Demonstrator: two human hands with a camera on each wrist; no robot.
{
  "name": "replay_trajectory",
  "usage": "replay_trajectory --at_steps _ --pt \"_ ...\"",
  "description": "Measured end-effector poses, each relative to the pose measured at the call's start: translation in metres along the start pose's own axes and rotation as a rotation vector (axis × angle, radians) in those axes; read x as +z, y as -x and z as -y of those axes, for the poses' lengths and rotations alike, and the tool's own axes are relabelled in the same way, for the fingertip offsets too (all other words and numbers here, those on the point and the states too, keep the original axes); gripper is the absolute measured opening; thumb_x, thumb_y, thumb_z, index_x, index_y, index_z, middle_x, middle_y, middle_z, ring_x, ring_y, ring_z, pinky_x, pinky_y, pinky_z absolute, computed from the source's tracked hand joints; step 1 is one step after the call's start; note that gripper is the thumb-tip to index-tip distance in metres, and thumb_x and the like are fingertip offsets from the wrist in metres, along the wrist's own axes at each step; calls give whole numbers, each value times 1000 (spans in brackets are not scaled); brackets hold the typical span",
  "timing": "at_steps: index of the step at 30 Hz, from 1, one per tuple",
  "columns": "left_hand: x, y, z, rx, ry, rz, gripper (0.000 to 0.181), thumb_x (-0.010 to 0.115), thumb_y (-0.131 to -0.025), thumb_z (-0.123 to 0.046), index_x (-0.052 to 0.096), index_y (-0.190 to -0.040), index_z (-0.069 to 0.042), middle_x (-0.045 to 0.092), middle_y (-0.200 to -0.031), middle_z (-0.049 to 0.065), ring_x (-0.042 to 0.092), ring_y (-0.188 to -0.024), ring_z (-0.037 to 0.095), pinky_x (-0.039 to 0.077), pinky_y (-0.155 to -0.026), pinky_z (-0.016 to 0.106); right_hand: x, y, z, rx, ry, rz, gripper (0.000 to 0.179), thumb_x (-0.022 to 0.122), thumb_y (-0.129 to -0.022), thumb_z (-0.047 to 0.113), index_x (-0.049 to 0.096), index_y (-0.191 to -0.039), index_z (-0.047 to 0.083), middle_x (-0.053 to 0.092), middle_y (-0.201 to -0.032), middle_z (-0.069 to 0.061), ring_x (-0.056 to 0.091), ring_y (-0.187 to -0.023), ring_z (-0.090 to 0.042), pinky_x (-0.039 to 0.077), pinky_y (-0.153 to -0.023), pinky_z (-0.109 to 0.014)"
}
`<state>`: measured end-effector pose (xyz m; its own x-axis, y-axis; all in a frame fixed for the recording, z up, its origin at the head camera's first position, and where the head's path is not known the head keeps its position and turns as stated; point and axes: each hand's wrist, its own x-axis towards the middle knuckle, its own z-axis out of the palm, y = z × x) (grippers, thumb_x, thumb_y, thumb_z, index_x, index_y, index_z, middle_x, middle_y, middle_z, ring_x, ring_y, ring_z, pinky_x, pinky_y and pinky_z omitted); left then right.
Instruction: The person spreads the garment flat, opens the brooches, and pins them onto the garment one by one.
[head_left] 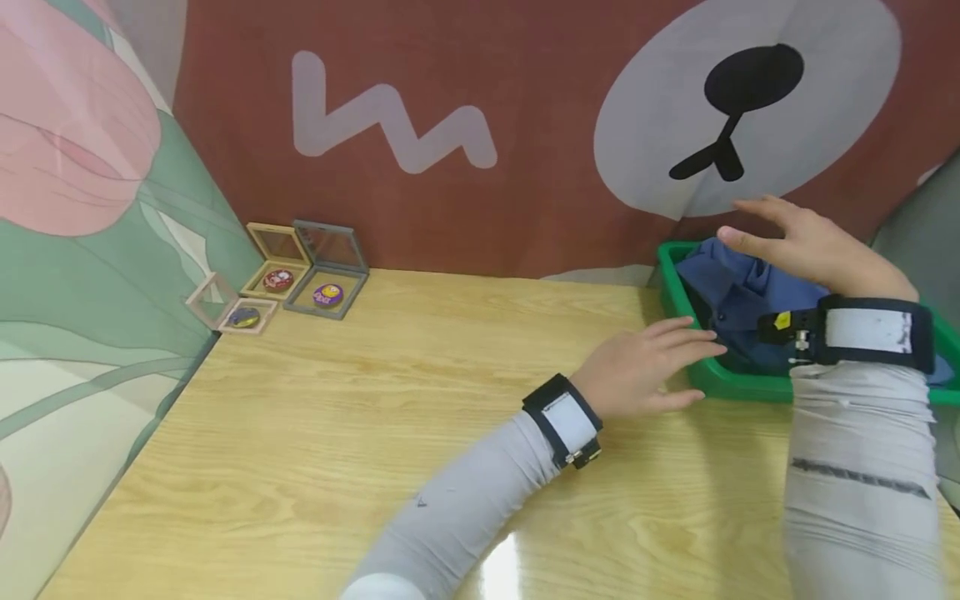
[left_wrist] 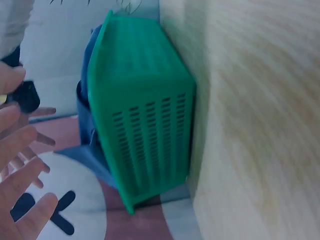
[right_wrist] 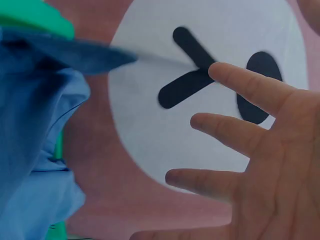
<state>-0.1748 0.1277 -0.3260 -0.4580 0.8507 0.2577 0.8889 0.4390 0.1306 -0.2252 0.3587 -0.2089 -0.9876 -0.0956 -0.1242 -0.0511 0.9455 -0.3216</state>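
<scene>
A blue collared garment (head_left: 720, 279) lies bunched inside a green plastic basket (head_left: 742, 385) at the right of the table. My right hand (head_left: 817, 246) hovers over the basket with fingers spread, and holds nothing. In the right wrist view its extended fingers (right_wrist: 232, 132) stand apart from the blue cloth (right_wrist: 35, 125). My left hand (head_left: 645, 367) is beside the basket's left front corner, fingers stretched toward it and nothing in its grasp. The left wrist view shows the basket's slotted side (left_wrist: 150, 130) with cloth poking over the rim.
Three small open cases with clear lids stand at the table's back left: a tan one (head_left: 258, 289), a grey one (head_left: 307, 304) and a pale pink one (head_left: 258, 327). Each holds a round badge-like piece. A brown printed cloth (head_left: 525, 217) backs the wooden table (head_left: 375, 400).
</scene>
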Motion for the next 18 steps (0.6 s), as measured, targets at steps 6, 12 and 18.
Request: replay_trajectory --at_steps 6,12,18 --pt "16 -12 -7 -91 -29 -79 53 50 -102 -47 42 -151 -28 36 -160 -8 25 -152 15 41 -108 16 -3 -7 -21 56 -12 38 93 27 -99 65 -7 -156 0 -26 -154 -36 -16 -140 -63 2 -102 -84" --pt "28 -16 -18 -90 -43 -56 52 47 -103 -47 41 -151 -29 35 -160 -9 25 -152 15 43 -106 17 5 -2 -47 116 -74 98 98 24 -97 69 -18 -153 0 -31 -149 -37 -26 -137 -61 0 -101 -85" --pt "31 -24 -27 -70 -51 2 53 44 -104 -47 34 -154 -32 29 -163 -12 20 -154 13 48 -101 18 6 4 -74 166 -117 112 104 25 -95 71 -25 -148 -4 -33 -147 -37 -35 -134 -57 -7 -104 -82"
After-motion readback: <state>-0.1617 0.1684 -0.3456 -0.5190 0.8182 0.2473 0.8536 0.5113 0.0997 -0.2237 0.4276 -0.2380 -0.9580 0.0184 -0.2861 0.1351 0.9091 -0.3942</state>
